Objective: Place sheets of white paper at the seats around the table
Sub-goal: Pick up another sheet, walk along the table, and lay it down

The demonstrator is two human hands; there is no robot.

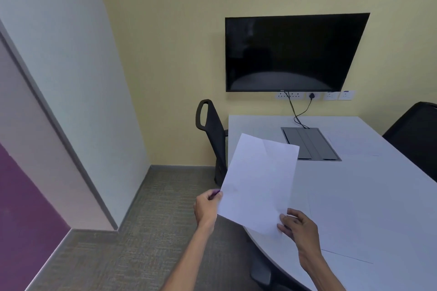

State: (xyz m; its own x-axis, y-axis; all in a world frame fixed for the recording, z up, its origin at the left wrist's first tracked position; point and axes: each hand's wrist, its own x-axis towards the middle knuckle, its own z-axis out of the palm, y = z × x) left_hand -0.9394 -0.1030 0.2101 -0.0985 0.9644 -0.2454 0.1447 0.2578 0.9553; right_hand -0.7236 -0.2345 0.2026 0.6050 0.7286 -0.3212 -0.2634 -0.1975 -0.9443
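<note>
Both hands grip one sheet (259, 182) in the air: the left hand (207, 208) pinches its left edge, the right hand (299, 225) its near corner, likely to keep it flat for laying down. It hangs over the near-left edge of the worktop (369, 196). The far-left chair (212, 134) probably marks its seat. Another sheet (350, 144) already lies far right.

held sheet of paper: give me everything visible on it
The held sheet of paper is plain white, blank on the side facing the camera, thin and slightly curved, with a soft diagonal crease or shadow near its top right corner. It is tilted up off the table, above the table's near left edge. The left hand pinches its lower left edge; the right hand grips its bottom right corner. Nothing else touches it.
</note>
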